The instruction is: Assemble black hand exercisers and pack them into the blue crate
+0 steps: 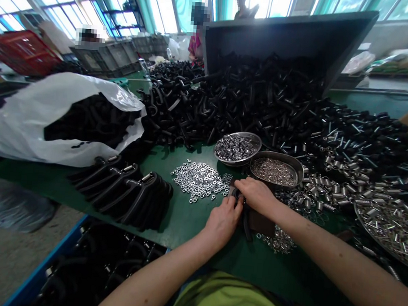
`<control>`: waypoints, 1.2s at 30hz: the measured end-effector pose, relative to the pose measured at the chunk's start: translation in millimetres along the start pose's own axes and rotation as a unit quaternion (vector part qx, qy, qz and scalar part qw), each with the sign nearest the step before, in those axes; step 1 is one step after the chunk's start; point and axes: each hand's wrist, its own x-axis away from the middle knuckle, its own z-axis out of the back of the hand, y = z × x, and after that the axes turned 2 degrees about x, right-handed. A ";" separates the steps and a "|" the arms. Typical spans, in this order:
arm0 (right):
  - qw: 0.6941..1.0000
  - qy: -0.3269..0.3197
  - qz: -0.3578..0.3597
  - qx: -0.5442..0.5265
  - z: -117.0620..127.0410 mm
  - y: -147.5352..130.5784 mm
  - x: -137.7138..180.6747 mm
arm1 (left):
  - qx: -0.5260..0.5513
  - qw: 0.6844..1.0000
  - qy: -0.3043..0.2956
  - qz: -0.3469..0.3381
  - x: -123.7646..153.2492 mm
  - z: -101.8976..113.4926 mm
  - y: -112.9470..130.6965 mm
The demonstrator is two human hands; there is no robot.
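Observation:
Both hands meet over a small black plastic part (pixel 246 226) on the green table. My left hand (pixel 222 220) has its fingers closed on the part from the near side. From the right, my right hand (pixel 257 194) pinches at its upper end, and the fingers hide much of it. A dark brown block (pixel 261 222) lies just under and right of my right wrist. Loose silver rings (pixel 198 180) spread over the table left of the hands. Beyond the hands stand a round metal bowl (pixel 237 161) of shiny pieces and an oval metal dish (pixel 300 175) of tiny parts.
Stacked black handles (pixel 140 200) lie left, beside a white sack (pixel 19 115) of black parts. A grey bin (pixel 291 28) tips a big heap of black parts (pixel 208 101) across the back. Springs (pixel 332 186) lie right. A blue crate (pixel 54 264) sits low left. People are behind.

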 end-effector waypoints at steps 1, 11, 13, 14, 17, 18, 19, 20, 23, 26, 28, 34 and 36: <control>1.000 -0.001 0.002 0.005 -0.3 0.6 0.2 | 0.001 1.000 0.002 0.001 0.0 -0.2 -0.1; 0.997 0.033 -0.008 0.069 -12.8 4.5 4.2 | -0.044 0.999 0.019 -0.005 0.3 -2.0 0.6; 0.995 0.032 0.010 0.093 -15.6 -1.1 10.3 | -0.045 0.999 0.017 -0.002 -0.1 -0.2 1.7; 0.994 0.031 0.016 0.104 -17.1 -3.3 13.9 | -0.044 0.999 0.015 0.001 -0.2 1.0 2.4; 0.991 0.033 0.028 0.129 -21.4 -6.6 24.4 | -0.040 0.999 0.009 0.003 -0.8 3.8 4.5; 0.990 0.035 0.030 0.133 -22.9 -6.5 27.4 | -0.039 0.999 0.009 0.003 -0.9 3.9 5.0; 0.989 0.037 0.030 0.137 -24.4 -6.1 30.1 | -0.040 0.999 0.011 0.003 -1.0 3.5 5.3; 0.989 0.041 0.028 0.140 -26.1 -5.5 32.3 | -0.042 0.999 0.014 0.003 -1.1 2.6 5.5; 0.990 0.056 0.014 0.129 -30.6 -3.5 35.9 | -0.051 0.998 0.028 0.005 -0.8 -1.5 4.9; 0.993 0.089 -0.005 0.077 -29.1 -0.6 40.4 | -0.057 0.998 0.035 0.007 0.2 -4.7 4.1; 0.991 0.123 -0.028 0.045 -22.5 5.1 53.6 | -0.059 0.997 0.039 0.010 1.2 -5.1 4.1; 0.955 0.204 -0.183 0.117 -5.6 58.9 191.5 | -0.058 0.998 0.026 0.000 2.7 -1.8 4.1; 0.934 0.197 -0.248 0.168 -15.3 81.1 250.7 | -0.058 0.998 0.020 -0.004 2.3 -1.1 3.4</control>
